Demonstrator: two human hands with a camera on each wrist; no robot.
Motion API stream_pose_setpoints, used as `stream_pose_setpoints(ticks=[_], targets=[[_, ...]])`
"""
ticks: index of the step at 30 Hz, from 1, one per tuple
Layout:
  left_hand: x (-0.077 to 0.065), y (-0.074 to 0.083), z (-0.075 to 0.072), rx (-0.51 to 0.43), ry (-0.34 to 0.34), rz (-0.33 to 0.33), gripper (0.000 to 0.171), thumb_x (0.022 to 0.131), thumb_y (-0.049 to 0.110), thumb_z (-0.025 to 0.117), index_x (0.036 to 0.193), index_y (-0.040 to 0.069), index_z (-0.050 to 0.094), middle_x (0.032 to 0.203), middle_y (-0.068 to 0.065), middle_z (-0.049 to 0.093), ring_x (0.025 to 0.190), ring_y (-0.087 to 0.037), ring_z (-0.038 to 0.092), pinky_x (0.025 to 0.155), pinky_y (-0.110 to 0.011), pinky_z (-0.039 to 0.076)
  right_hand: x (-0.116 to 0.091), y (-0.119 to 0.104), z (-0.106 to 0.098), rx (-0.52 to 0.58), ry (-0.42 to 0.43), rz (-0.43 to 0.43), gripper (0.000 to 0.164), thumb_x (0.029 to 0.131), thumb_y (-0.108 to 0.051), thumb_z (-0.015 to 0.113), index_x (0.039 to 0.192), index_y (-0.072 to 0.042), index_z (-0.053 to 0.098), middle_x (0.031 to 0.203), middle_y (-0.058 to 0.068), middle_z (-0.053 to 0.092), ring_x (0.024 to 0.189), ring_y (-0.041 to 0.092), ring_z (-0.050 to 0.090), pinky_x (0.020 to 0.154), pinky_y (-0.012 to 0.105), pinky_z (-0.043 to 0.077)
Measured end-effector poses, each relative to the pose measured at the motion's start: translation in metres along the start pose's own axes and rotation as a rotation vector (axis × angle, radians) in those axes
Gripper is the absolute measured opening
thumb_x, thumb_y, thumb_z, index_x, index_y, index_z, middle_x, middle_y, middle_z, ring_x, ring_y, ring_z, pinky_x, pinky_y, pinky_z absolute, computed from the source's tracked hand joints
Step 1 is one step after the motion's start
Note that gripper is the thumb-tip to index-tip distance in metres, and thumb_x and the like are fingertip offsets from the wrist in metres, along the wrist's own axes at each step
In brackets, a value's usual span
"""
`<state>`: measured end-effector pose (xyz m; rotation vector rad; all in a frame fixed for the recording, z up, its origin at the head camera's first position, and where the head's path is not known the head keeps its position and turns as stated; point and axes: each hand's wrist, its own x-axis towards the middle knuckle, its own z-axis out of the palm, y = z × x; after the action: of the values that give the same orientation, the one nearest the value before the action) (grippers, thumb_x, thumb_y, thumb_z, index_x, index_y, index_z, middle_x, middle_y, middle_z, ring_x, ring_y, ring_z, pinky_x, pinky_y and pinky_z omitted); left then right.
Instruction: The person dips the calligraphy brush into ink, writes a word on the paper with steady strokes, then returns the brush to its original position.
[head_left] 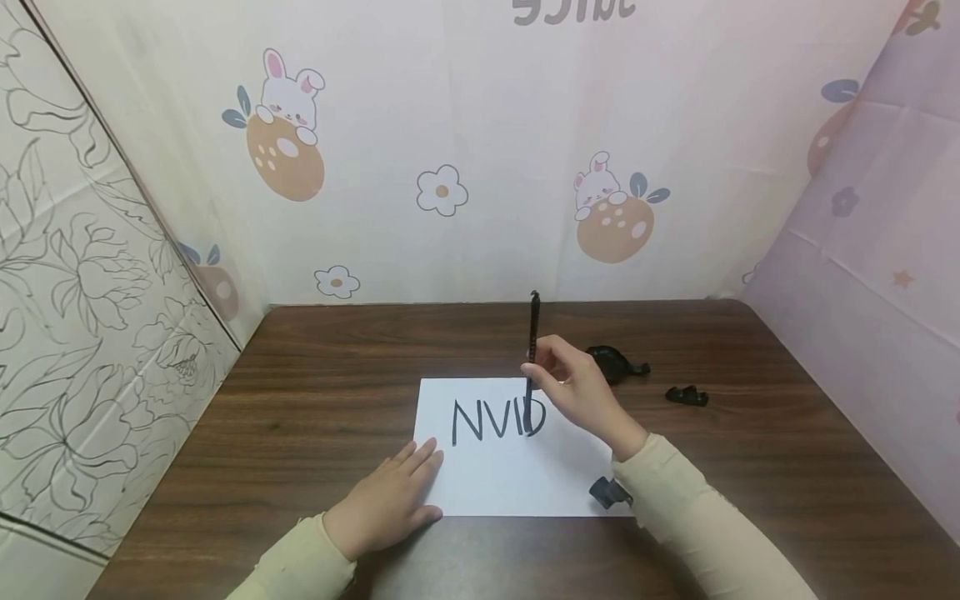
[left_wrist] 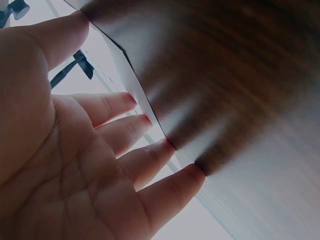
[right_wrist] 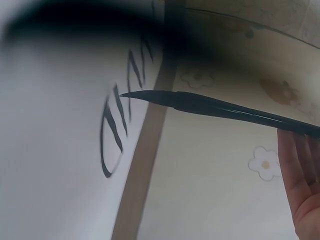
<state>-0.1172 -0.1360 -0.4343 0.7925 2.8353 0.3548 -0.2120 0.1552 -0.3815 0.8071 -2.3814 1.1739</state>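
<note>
A white sheet of paper point(head_left: 517, 492) lies on the table, with "NVID" lettered on it in black strokes point(head_left: 468, 421). My right hand point(head_left: 573, 383) pinches a black writing brush point(head_left: 534, 325) near its middle and holds it upright over the last letter. In the right wrist view, the brush's dark tip point(right_wrist: 150, 96) is straight and pointed beside the strokes; I cannot tell whether it touches the paper. My left hand point(head_left: 390, 500) rests flat with fingers spread, its fingertips on the sheet's left edge. The left wrist view shows its palm and extended fingers point(left_wrist: 170, 192).
Behind the right hand sits a black dish with a spout-like end point(head_left: 611, 365). To its right lies a small black wavy piece point(head_left: 686, 396), perhaps a brush rest. A black object point(head_left: 609, 492) shows by the right cuff. Printed cloth point(head_left: 450, 250) hangs behind the brown table point(head_left: 322, 375).
</note>
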Motion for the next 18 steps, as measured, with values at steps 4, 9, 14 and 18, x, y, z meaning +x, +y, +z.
stream_pose_setpoints(ticks=[4,9,14,18], targets=[[0.000,0.000,0.000,-0.004,0.000,-0.001,0.069,0.092,0.040,0.064,0.146,0.003,0.043,0.156,-0.015,0.037,0.142,-0.041,0.036,0.105,-0.064,0.040,0.002,0.002,-0.009,-0.003,0.047,0.005,0.018,0.090,-0.008,0.070,0.105,-0.007,0.060,0.083,0.000,0.062,0.073,0.007,0.062,0.067,0.023,0.056],[0.000,0.000,0.000,-0.005,0.000,-0.003,0.069,0.092,0.040,0.064,0.146,0.003,0.043,0.156,-0.015,0.037,0.142,-0.041,0.036,0.105,-0.064,0.040,0.004,0.005,-0.018,0.021,0.105,0.016,0.019,0.089,-0.004,0.069,0.106,-0.005,0.059,0.085,0.002,0.063,0.077,0.004,0.061,0.068,0.021,0.056],[-0.001,0.000,-0.001,0.000,0.002,0.001,0.068,0.092,0.040,0.064,0.146,0.003,0.043,0.156,-0.015,0.037,0.142,-0.041,0.036,0.105,-0.064,0.040,0.005,0.006,-0.025,0.043,0.131,0.048,0.019,0.091,-0.006,0.068,0.107,-0.004,0.058,0.088,0.004,0.066,0.080,0.007,0.064,0.071,0.017,0.056],[-0.001,0.000,-0.001,-0.005,0.001,0.002,0.068,0.092,0.039,0.064,0.146,0.003,0.043,0.156,-0.015,0.037,0.143,-0.041,0.036,0.105,-0.064,0.040,0.004,0.008,-0.031,0.077,0.132,0.102,0.020,0.093,-0.010,0.066,0.109,-0.004,0.057,0.091,0.006,0.066,0.082,0.016,0.067,0.073,0.016,0.056]])
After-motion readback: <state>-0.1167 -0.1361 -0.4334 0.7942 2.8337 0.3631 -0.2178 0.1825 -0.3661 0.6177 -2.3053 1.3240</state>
